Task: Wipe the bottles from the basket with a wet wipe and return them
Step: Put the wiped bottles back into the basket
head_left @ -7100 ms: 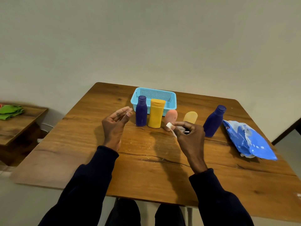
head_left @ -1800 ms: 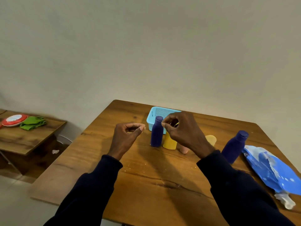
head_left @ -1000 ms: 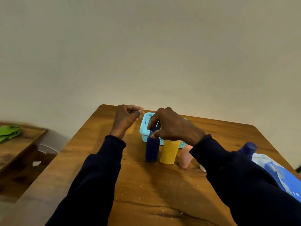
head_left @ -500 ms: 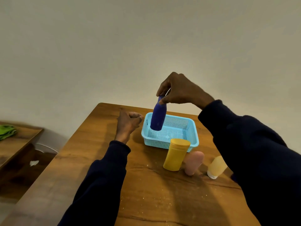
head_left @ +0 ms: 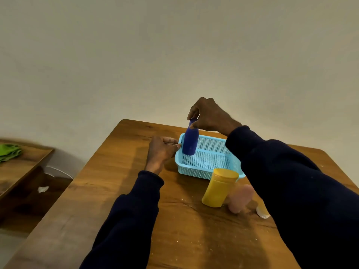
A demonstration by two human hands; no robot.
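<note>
Blue bottle (head_left: 190,141) has come down into basket (head_left: 210,172), right hand (head_left: 208,115) pinching its cap

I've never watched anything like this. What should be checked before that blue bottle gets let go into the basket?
1. Grip: the right hand pinches the blue bottle by its cap. Ok.
2. Position: the bottle's base is inside the basket, at its left end. Ok.
3. Base resting on the basket floor: cannot tell.
4. Tilt: the bottle is near upright, leaning slightly. Ok.
5. Basket steadied: the left hand sits at its left rim; firm contact cannot tell.
6. Path: the yellow bottle and pink bottle stand outside the basket's near wall. Ok.
</note>
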